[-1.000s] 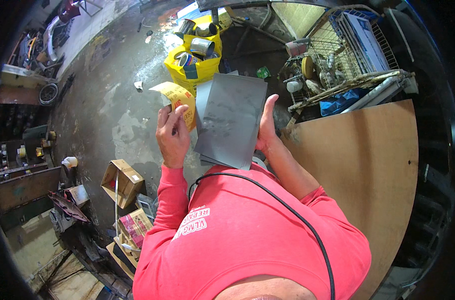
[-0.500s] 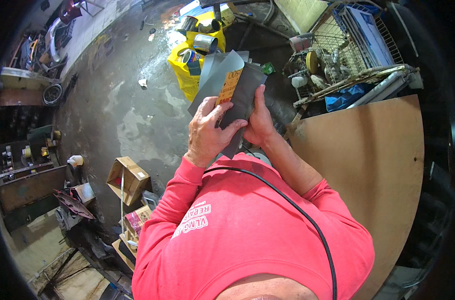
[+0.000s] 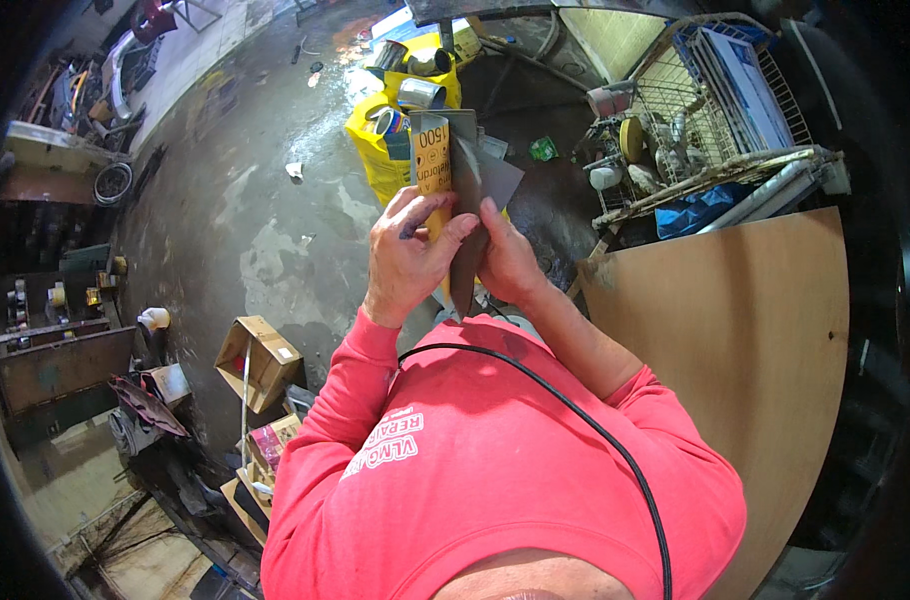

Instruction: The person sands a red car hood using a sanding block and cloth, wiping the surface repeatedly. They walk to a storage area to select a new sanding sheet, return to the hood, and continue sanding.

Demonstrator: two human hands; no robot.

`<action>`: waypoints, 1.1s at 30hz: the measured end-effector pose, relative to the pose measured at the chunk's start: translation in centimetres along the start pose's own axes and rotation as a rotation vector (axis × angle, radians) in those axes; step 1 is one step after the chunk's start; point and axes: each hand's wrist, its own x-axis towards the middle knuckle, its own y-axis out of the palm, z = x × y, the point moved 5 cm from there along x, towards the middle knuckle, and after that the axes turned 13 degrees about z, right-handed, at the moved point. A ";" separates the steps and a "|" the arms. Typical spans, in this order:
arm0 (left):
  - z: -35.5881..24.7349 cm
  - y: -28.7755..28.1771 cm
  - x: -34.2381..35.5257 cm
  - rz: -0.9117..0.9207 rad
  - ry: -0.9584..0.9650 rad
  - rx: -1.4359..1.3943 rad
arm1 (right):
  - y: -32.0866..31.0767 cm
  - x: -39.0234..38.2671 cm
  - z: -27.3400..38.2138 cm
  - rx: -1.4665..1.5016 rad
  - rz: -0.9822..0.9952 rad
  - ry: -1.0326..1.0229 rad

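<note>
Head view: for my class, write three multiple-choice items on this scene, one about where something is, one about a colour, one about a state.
1. Where is the open cardboard box?
A. on the floor to the person's left
B. on the wooden board
C. inside the wire rack

2. What colour is the back of the sandpaper sheet?
A. blue
B. yellow
C. white

3. How is the sandpaper sheet held?
A. lying flat on the floor
B. rolled into a tube
C. folded, pinched by both hands

Answers:
1 A: it sits on the grey concrete floor, left of the red sleeve.
2 B: the printed backing facing the camera is yellow; the abrasive face is dark grey.
3 C: the left hand and right hand grip the creased sheet between them.
</note>
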 end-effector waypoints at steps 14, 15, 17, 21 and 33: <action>2.3 -1.1 -0.5 0.048 -0.046 -0.315 | 4.0 0.2 1.6 -0.042 0.016 -0.023; 2.5 -1.0 -0.6 0.054 -0.068 -0.362 | 3.9 0.2 1.6 -0.091 0.018 -0.030; 2.2 -1.0 -0.6 0.076 -0.059 -0.373 | 3.2 0.3 1.3 -0.190 0.021 -0.043; 1.9 -1.2 -0.4 0.065 -0.038 -0.340 | 1.0 0.6 0.2 -0.487 -0.003 -0.014; 7.5 -1.2 -1.9 -0.056 -0.265 -0.976 | 2.3 -0.3 1.4 0.011 -0.329 0.038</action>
